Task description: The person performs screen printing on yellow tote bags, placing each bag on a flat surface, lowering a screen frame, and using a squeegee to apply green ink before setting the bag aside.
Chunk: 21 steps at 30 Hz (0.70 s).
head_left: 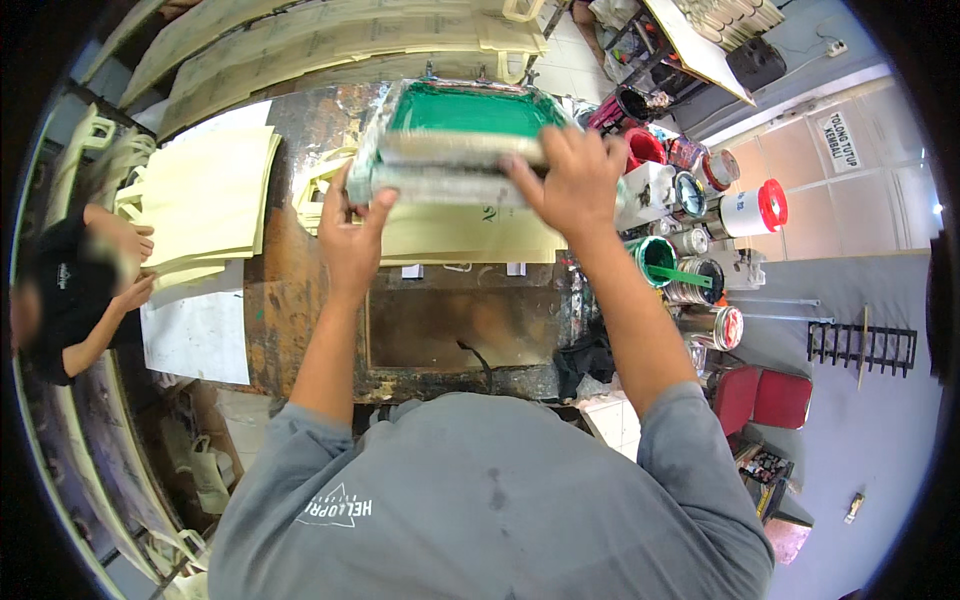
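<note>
A printing screen (470,188) in a worn, pale frame is lifted at its near edge, with green ink (470,110) spread over its far part. My left hand (350,238) is closed on the frame's near left corner. With my right hand (582,185) I grip a squeegee (455,148), a long pale bar lying across the screen and smeared by motion. Below the raised edge lies a pale yellow tote bag (440,235) with a small dark print. The squeegee's blade is hidden.
Several bags (200,200) lie stacked at the left beside a co-worker (75,290). Ink cans (650,262), one holding a green stirring stick (680,275), crowd the table's right side. Racks of bags (330,60) stand behind. A red chair (765,400) is at the right.
</note>
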Tool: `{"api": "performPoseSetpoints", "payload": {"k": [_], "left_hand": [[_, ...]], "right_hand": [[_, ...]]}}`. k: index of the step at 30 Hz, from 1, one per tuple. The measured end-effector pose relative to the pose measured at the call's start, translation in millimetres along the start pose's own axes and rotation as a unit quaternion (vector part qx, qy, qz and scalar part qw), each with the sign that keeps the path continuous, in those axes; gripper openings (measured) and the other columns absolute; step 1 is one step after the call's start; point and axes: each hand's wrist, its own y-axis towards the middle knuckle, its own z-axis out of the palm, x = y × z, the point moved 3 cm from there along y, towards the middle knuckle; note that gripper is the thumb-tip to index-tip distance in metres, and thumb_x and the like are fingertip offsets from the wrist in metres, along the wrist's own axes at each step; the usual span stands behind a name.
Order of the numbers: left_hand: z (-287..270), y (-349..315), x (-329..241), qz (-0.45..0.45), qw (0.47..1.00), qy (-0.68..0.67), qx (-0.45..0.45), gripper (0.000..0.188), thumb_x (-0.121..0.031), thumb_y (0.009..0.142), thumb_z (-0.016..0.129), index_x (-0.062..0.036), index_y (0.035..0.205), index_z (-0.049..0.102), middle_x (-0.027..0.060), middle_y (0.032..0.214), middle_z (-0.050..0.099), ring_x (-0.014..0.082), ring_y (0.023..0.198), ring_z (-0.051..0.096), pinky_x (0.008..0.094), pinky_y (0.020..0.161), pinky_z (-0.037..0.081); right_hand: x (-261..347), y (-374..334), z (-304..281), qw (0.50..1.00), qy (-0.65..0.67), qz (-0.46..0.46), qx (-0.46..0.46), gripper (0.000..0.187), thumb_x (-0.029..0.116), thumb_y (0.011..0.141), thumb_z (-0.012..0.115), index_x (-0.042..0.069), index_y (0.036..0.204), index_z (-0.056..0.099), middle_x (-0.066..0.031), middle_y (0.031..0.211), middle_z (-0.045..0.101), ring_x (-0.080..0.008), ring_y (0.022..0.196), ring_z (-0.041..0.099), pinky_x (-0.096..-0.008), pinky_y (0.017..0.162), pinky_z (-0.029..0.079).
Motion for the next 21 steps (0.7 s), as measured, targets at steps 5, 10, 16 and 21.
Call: {"api": "performPoseSetpoints", "payload": {"k": [5,10,16,21], "left_hand": [[-8.8,-28.7,125.8,-0.063,0.933,0.35,-0.047,0.104,-0.066,0.085,0.08,0.0082,0.15,0.047,0.0292,0.132,0.051,0.0472,0.122,0.05,0.0552,0.11,0.039],[-11.7,-61.1,166.2,-0.153,0.853,0.498,0.03,0.097,-0.067,0.089,0.073,0.0078,0.146,0.05,0.0298,0.135,0.056,0.0485,0.128,0.05,0.0585,0.112,0.036],[-26.2,-62.9,187.8,-0.152,0.877,0.451,-0.071,0.064,-0.051,0.082,0.084,-0.0063,0.124,0.065,0.0158,0.129,0.062,0.0374,0.125,0.056,0.0567,0.107,0.038],[-13.7,-51.5,196.6,-0.166,0.895,0.402,-0.1,0.044,-0.036,0.083,0.085,-0.0104,0.115,0.068,0.013,0.115,0.071,0.0369,0.115,0.063,0.0543,0.101,0.044]], "right_hand": [[-8.0,62.7,-14.8,0.998,0.03,-0.005,-0.046,0.055,0.064,0.092,0.068,0.009,0.089,0.071,-0.0072,0.081,0.068,-0.0281,0.081,0.063,-0.0466,0.082,0.037],[-23.6,86.3,-8.9,1.0,-0.018,0.005,-0.002,0.054,0.06,0.097,0.064,0.007,0.086,0.065,-0.0117,0.076,0.063,-0.0346,0.078,0.061,-0.0515,0.083,0.039],[-4.9,102.1,-18.8,0.995,0.087,0.028,-0.043,0.051,0.055,0.092,0.07,0.007,0.076,0.062,-0.0119,0.076,0.063,-0.0332,0.079,0.06,-0.0487,0.081,0.037],[-16.7,98.7,-29.8,0.996,0.062,0.041,-0.042,0.052,0.056,0.093,0.069,0.008,0.074,0.061,-0.0114,0.075,0.063,-0.0326,0.079,0.06,-0.0476,0.083,0.037]]}}
